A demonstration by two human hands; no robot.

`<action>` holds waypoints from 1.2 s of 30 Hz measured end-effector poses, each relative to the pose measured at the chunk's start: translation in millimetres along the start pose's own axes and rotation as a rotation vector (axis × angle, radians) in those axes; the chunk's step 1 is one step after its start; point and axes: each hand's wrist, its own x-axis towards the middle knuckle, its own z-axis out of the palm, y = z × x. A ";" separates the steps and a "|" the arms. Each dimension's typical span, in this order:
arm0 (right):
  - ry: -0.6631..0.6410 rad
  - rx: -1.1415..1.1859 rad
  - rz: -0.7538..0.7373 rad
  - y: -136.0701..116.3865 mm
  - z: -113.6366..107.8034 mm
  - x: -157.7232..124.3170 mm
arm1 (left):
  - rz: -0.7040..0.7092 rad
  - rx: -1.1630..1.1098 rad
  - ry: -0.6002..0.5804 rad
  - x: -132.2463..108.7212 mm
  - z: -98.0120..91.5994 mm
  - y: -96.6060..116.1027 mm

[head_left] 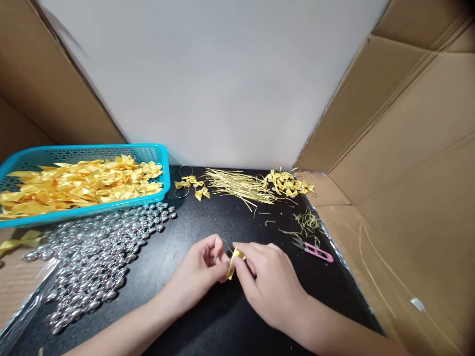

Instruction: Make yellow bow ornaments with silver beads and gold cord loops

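Note:
My left hand (200, 274) and my right hand (269, 284) meet over the black table (208, 227), fingers pinched together on a small yellow ribbon bow (234, 262). A thin gold thread curls up from the bow between the fingertips. A pile of silver beads (100, 257) lies to the left of my left hand. Pink thread snips (313, 249) lie just right of my right hand.
A teal basket (163, 168) full of yellow ribbon pieces stands at the back left. Cut gold threads (237, 185) lie at the back centre, with finished bows (287, 183) to their right and a few bows (193, 187) to their left. Cardboard walls (408, 148) enclose both sides.

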 end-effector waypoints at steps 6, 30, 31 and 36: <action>-0.133 0.180 0.177 11.0 8.9 14.0 | 0.158 0.439 0.071 -3.9 2.7 -4.0; -0.219 1.042 0.238 27.4 23.9 43.9 | 0.082 0.180 0.036 9.7 -13.3 12.8; -0.251 1.080 0.230 27.5 22.1 43.5 | 0.062 0.129 0.027 9.8 -13.3 15.7; -0.387 1.033 0.140 28.9 8.2 40.5 | 0.039 0.032 0.040 11.0 -13.6 24.3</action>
